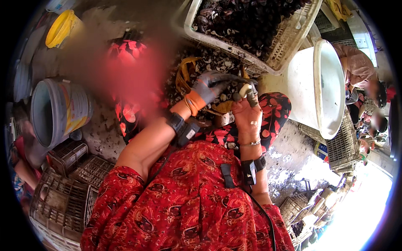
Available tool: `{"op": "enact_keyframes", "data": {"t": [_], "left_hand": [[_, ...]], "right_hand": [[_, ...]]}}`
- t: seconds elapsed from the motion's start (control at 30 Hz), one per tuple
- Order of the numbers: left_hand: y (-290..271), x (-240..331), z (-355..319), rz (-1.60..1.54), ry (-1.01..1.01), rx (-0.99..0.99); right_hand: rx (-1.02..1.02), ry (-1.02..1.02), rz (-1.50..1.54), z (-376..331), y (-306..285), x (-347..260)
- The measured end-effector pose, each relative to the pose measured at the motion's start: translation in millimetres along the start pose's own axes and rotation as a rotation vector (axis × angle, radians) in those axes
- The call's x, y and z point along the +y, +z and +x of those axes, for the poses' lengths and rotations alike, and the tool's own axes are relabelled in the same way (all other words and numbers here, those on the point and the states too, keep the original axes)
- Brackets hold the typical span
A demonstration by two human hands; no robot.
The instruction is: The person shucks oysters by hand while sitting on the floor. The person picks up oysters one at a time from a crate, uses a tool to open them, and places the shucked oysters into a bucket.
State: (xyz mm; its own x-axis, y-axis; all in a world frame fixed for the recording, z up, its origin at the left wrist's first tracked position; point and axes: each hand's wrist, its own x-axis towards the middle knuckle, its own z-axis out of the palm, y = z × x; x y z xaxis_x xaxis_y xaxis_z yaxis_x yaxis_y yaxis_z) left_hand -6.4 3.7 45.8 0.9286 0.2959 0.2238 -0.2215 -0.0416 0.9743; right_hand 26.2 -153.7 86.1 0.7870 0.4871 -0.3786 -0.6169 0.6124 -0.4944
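Over the lap, two hands meet above a heap of dark shells.
Gloved left hand (pixel 211 88) and bare right hand (pixel 248 113) grip one pale shell (pixel 244 89) between fingertips, below the shell-filled basket (pixel 284 46).

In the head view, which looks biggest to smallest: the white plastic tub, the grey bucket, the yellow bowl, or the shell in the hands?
1. White plastic tub
2. Grey bucket
3. Yellow bowl, though farther off and bent by the lens
4. Pale shell, pinched between the gloved left hand and the right hand
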Motion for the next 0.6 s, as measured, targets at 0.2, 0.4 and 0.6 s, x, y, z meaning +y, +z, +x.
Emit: {"op": "enact_keyframes", "data": {"t": [0.2,0.4,0.6], "left_hand": [[-8,-19,-3,-0.254,-0.272,0.071],[0,2,-1,0.087,0.199,-0.062],[-1,5,0,-0.067,-0.017,-0.009]], "right_hand": [[-0.033,0.136,0.15,0,3,1],[0.063,0.053,-0.037,4,-15,2],[-0.047,0.136,0.234,0,-1,3]]}}
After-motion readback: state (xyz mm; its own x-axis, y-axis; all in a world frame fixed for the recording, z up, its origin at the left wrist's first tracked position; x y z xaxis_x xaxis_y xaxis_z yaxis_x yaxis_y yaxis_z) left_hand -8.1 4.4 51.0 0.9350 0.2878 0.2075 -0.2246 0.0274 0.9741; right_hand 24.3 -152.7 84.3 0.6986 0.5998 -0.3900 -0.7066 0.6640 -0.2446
